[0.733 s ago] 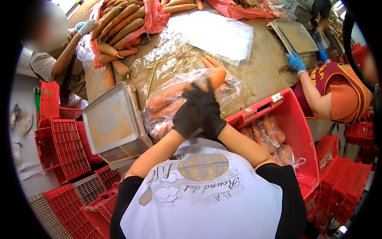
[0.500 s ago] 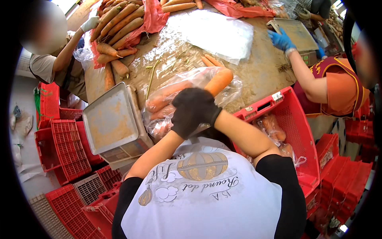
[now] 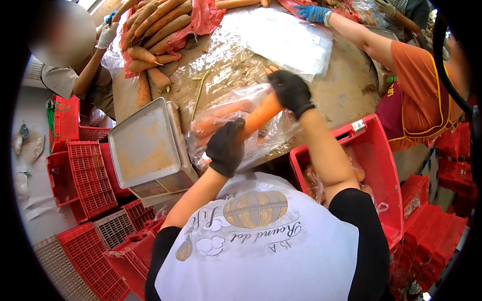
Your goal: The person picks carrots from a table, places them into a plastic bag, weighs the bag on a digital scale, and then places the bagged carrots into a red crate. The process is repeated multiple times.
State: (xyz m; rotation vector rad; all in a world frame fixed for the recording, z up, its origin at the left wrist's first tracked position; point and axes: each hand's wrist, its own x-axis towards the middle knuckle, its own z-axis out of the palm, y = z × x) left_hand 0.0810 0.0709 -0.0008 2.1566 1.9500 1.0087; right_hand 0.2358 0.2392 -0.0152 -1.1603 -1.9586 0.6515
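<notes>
A large orange carrot [image 3: 260, 116] lies diagonally between my two black-gloved hands. My left hand [image 3: 226, 148] is closed around its lower-left end, and my right hand [image 3: 291, 93] is closed on its upper-right end. Beneath the carrot, a clear plastic bag [image 3: 275, 131] holds several more carrots [image 3: 210, 126] on the dirty tabletop [image 3: 346, 93]. To the left of my left hand sits a metal-topped scale [image 3: 143, 140]; some green stalks [image 3: 203, 88] lie beside the bag.
A red crate [image 3: 376, 175] with bagged carrots is at my right. Red crates [image 3: 88, 175] stack at left. Carrots [image 3: 160, 22] on red plastic and clear bags [image 3: 283, 42] cover the far table. Co-workers stand left [image 3: 80, 75] and right [image 3: 416, 80], the latter's blue glove [image 3: 311, 12] reaching across.
My hands have separated along the carrot, the right moving up and right. The right co-worker's blue-gloved hand has moved from the scale to the far table; the left co-worker's hand has shifted.
</notes>
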